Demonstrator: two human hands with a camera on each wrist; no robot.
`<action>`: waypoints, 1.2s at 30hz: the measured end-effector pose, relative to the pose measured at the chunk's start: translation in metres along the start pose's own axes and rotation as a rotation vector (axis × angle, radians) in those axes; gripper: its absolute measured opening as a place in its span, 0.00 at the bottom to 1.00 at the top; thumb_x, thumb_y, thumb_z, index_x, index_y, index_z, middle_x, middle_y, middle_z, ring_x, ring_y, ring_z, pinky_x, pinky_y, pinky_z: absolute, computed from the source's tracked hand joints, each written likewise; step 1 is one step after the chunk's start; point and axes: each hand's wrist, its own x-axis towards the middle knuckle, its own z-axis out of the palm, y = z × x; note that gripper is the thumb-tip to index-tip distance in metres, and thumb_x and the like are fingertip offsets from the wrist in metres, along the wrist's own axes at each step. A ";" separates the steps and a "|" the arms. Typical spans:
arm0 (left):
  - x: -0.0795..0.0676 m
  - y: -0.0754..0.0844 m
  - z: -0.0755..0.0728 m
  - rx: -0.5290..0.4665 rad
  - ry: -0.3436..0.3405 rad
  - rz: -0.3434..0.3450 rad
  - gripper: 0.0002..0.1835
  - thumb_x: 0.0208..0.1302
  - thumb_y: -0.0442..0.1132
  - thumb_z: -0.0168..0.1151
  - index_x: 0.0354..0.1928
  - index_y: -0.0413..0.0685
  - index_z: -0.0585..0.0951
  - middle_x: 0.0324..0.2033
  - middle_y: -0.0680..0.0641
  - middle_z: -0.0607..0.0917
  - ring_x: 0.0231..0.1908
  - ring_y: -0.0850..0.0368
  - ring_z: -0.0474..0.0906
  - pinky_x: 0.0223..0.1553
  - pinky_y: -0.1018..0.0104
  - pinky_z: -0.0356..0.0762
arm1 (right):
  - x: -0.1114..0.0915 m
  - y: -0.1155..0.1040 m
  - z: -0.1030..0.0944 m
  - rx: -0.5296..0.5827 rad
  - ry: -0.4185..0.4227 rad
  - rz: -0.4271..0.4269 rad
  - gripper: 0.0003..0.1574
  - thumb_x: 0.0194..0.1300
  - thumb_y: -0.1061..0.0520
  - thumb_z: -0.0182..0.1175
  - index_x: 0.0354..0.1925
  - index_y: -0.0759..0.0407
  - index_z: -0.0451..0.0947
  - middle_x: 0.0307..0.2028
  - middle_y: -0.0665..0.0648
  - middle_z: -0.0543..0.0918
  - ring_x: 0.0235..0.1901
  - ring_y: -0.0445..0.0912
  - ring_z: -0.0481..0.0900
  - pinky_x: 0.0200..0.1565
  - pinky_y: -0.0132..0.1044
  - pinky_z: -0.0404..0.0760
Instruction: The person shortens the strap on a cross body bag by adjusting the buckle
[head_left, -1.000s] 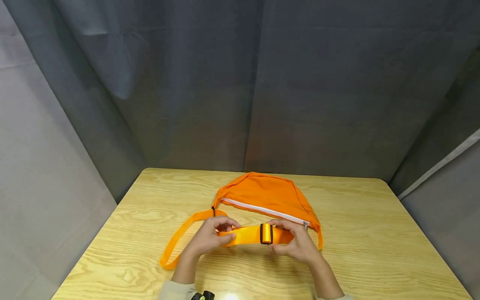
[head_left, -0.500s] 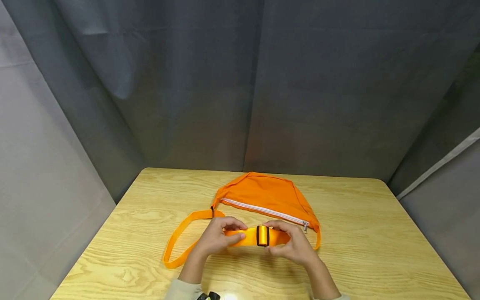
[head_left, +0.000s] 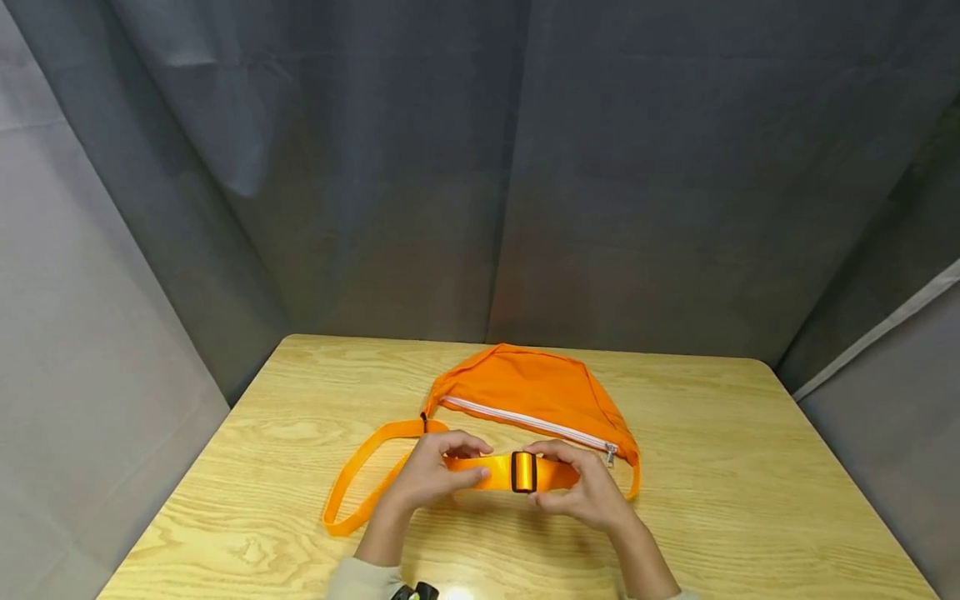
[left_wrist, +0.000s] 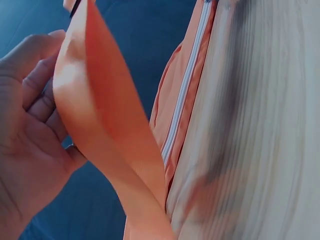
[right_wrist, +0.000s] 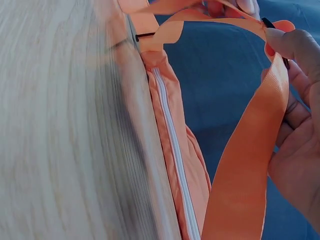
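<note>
An orange waist bag [head_left: 532, 387] with a white zipper [head_left: 525, 417] lies on the table, its zipper edge toward me. Its orange strap [head_left: 491, 472] is raised above the wood between my hands. A black slide buckle [head_left: 524, 472] sits on the strap, near my right fingertips. My left hand [head_left: 435, 475] pinches the strap left of the buckle, thumb in front. With thumb and fingers, my right hand [head_left: 585, 487] grips the strap right at the buckle. In the right wrist view, the buckle [right_wrist: 269, 24] shows edge-on by the thumb, and the strap [right_wrist: 250, 150] hangs down.
A loop of strap [head_left: 345, 492] lies to the left on the wooden table [head_left: 750, 467]. A second black ring [head_left: 425, 422] joins strap and bag at its left end. A metal zipper pull [head_left: 611, 454] is at the right end. Grey curtains [head_left: 390, 183] stand behind the table.
Both hands, with the strap and buckle, have shifted: the left hand slightly right toward the buckle, the right hand slightly left. The strap loop has shifted a little. Both grips are kept.
</note>
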 end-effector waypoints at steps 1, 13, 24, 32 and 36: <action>0.002 0.000 0.002 -0.003 -0.003 0.012 0.10 0.53 0.28 0.67 0.39 0.36 0.83 0.33 0.44 0.84 0.32 0.58 0.77 0.36 0.61 0.77 | 0.000 0.000 0.001 -0.003 0.000 -0.005 0.31 0.40 0.66 0.74 0.47 0.55 0.79 0.44 0.52 0.81 0.41 0.46 0.78 0.42 0.36 0.77; 0.001 0.004 0.004 0.033 0.010 0.048 0.06 0.54 0.28 0.67 0.35 0.36 0.84 0.31 0.44 0.84 0.32 0.58 0.79 0.35 0.62 0.78 | -0.002 -0.002 0.000 -0.034 0.017 0.018 0.32 0.39 0.69 0.74 0.47 0.58 0.79 0.44 0.54 0.81 0.41 0.45 0.78 0.41 0.38 0.78; -0.007 0.004 -0.005 0.083 0.025 0.037 0.06 0.53 0.28 0.67 0.35 0.38 0.85 0.30 0.45 0.84 0.33 0.55 0.79 0.36 0.60 0.77 | 0.000 -0.019 0.000 -0.057 0.002 -0.030 0.32 0.36 0.73 0.73 0.46 0.65 0.78 0.43 0.60 0.82 0.41 0.46 0.78 0.39 0.40 0.79; 0.003 -0.027 0.011 0.160 0.026 0.193 0.23 0.40 0.38 0.78 0.43 0.46 0.83 0.38 0.53 0.82 0.40 0.58 0.76 0.45 0.59 0.74 | -0.002 -0.005 0.003 -0.037 -0.002 0.009 0.29 0.44 0.59 0.75 0.47 0.55 0.79 0.44 0.51 0.81 0.42 0.46 0.78 0.43 0.36 0.77; 0.008 -0.031 0.021 0.162 0.015 0.256 0.28 0.38 0.45 0.79 0.46 0.50 0.82 0.41 0.55 0.82 0.43 0.60 0.76 0.46 0.61 0.74 | 0.001 -0.006 0.005 -0.075 0.002 -0.008 0.28 0.44 0.58 0.75 0.47 0.55 0.79 0.44 0.50 0.82 0.43 0.46 0.77 0.43 0.36 0.76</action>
